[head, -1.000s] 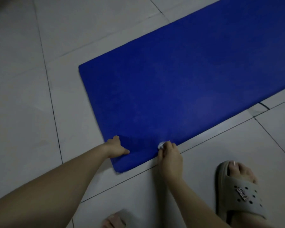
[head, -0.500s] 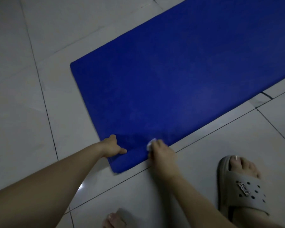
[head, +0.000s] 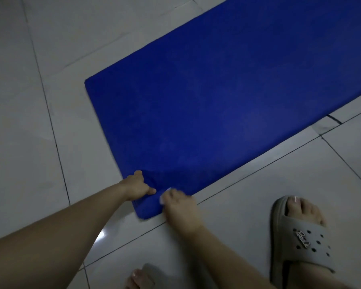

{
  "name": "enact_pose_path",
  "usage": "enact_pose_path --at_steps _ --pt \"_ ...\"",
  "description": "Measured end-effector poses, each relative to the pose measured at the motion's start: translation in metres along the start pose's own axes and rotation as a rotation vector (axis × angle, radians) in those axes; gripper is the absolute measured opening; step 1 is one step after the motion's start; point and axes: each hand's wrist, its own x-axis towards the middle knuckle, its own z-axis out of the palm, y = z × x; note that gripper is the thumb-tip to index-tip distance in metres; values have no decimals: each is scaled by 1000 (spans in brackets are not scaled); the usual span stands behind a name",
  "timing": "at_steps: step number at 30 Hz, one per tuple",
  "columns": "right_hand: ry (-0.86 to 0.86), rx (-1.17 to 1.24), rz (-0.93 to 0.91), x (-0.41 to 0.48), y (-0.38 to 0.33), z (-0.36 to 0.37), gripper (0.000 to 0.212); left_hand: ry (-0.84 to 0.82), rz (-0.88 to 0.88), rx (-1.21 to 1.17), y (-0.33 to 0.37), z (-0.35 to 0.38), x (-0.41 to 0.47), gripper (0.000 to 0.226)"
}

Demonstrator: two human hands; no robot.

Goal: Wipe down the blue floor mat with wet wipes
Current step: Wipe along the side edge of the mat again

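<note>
The blue floor mat (head: 227,97) lies flat on pale floor tiles and runs from the near left up to the far right. My left hand (head: 137,187) grips the mat's left short edge close to the near corner, thumb on top. My right hand (head: 179,205) holds a small white wet wipe (head: 165,196) under its curled fingers and presses it on the mat by the near long edge, just right of my left hand. Most of the wipe is hidden beneath the fingers.
My right foot in a grey slipper (head: 298,238) stands on the tiles to the right of my hands. The toes of my other foot (head: 138,278) show at the bottom edge. Grey tiled floor (head: 40,122) surrounds the mat.
My right hand has slid the wipe leftward along the near edge, ending close to my left hand. The left hand keeps its grip on the mat's end.
</note>
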Motion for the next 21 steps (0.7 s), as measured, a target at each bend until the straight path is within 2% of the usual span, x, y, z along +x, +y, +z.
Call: enact_pose_path --at_steps 5,8,9,14,16,19,21 --pt "296 -47 384 0 82 -73 8 -2 30 -26 -2 3 -1 85" --pt "391 11 515 3 76 -73 6 15 38 -2 -2 3 0 82" --pt "367 45 491 1 63 -66 4 11 35 5 -2 4 0 82" --pt "53 124 122 -3 -10 -8 6 29 22 23 -4 4 2 81" --pt "72 31 -2 4 -4 -10 15 39 31 42 -5 4 4 77" --pt "75 -5 68 5 38 -43 11 31 55 41 -7 3 5 77" --pt "214 -97 246 6 83 -75 12 24 70 46 -7 2 5 75"
